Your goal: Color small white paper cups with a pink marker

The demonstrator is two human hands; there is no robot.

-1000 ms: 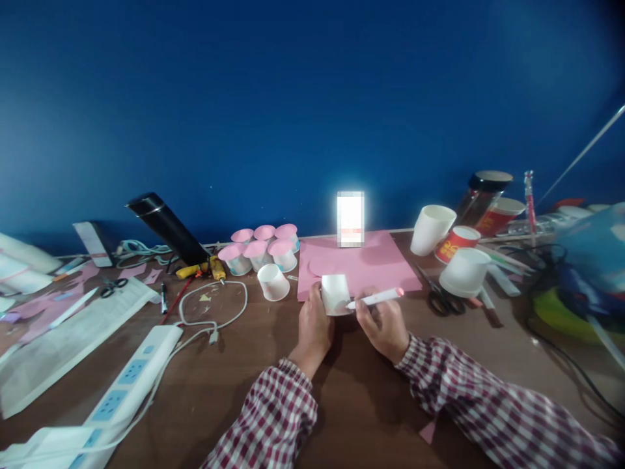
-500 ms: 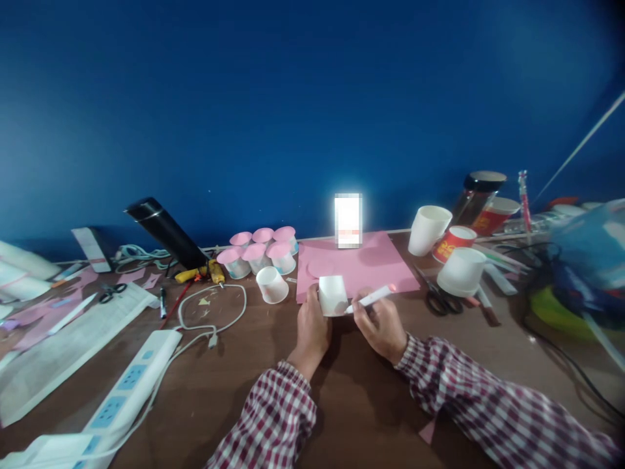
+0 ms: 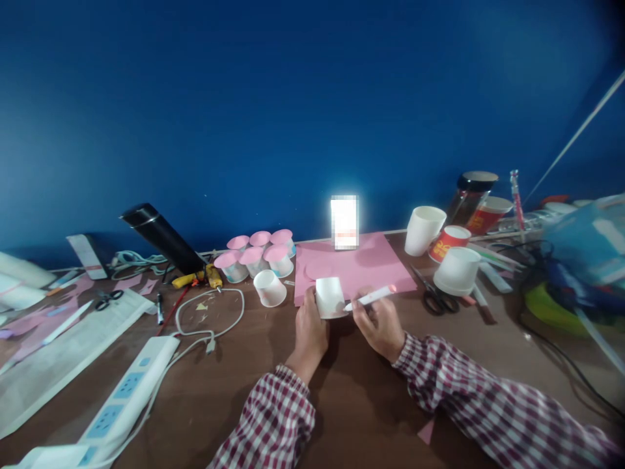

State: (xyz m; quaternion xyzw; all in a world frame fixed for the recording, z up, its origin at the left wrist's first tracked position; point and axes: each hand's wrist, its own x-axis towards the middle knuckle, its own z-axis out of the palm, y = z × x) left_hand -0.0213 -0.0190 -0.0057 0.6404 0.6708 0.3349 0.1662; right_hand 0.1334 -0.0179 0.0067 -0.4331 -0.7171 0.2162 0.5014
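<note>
- Paper cup (image 3: 330, 297), small and white, stands upside down on the near edge of the pink sheet (image 3: 371, 260), where the sheet meets the brown table (image 3: 234, 384).
- Left hand (image 3: 311, 329) is wrapped round the cup's left side, thumb and fingers gripping it.
- Right hand (image 3: 378, 322) is closed on a white marker (image 3: 370, 298) with a reddish cap end; the tip points left and sits at the cup's lower rim, touching or all but touching, I can't tell which.
- Both hands are close together, with only the cup between them. Checked red-and-white sleeves run back toward the viewer.
- Just left of the cup, another white cup (image 3: 270, 288) lies tipped on the table.
- Behind that one is a cluster of pink-topped cups (image 3: 256, 251).
- A glowing phone (image 3: 344, 221) stands at the far edge of the pink sheet, against the blue wall.
- To the right lie black scissors (image 3: 432, 296), beside an upturned white tub (image 3: 456, 270).
- On the left, a white power strip (image 3: 127, 391) and a looped cable (image 3: 209, 312) lie on the table.
</note>
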